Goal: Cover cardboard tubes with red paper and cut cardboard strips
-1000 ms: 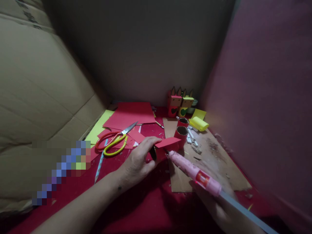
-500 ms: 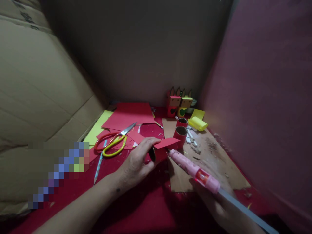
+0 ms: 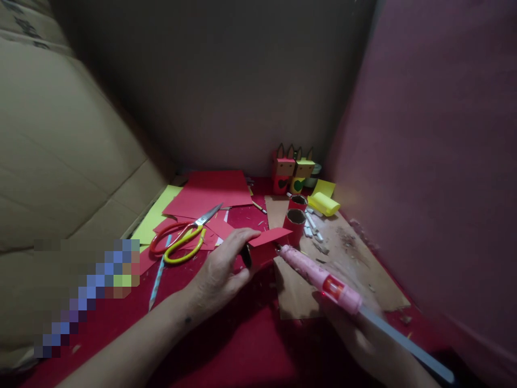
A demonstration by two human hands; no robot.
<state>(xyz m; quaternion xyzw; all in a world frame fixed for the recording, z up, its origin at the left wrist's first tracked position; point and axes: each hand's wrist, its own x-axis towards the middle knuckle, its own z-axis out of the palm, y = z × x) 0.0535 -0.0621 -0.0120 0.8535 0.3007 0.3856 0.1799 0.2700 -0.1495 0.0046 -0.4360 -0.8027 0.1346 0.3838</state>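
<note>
My left hand (image 3: pixel 223 265) grips a cardboard tube wrapped in red paper (image 3: pixel 264 256), which lies on its side with its dark open end toward the palm. A loose flap of that paper (image 3: pixel 270 236) sticks up over the tube. In my right hand (image 3: pixel 351 318) is a pink hot glue gun (image 3: pixel 315 274), with a long pale glue stick (image 3: pixel 404 342) coming out of its rear. Its nozzle is at the right side of the red paper; whether it touches cannot be told. Two more red tubes (image 3: pixel 296 216) stand upright just behind.
Red-and-yellow-handled scissors (image 3: pixel 183 237) lie left on red paper sheets (image 3: pixel 210 191), near a blue pencil (image 3: pixel 159 277). Two paper animal figures (image 3: pixel 284 175) stand at the back. Yellow paper (image 3: pixel 324 203) and white sticks (image 3: pixel 313 226) rest by a cardboard sheet (image 3: pixel 299 302). Cardboard walls off the left.
The whole view has shifted slightly, so things sit a little further left. Both hands keep their hold, and the glue gun's nozzle stays close to the red paper.
</note>
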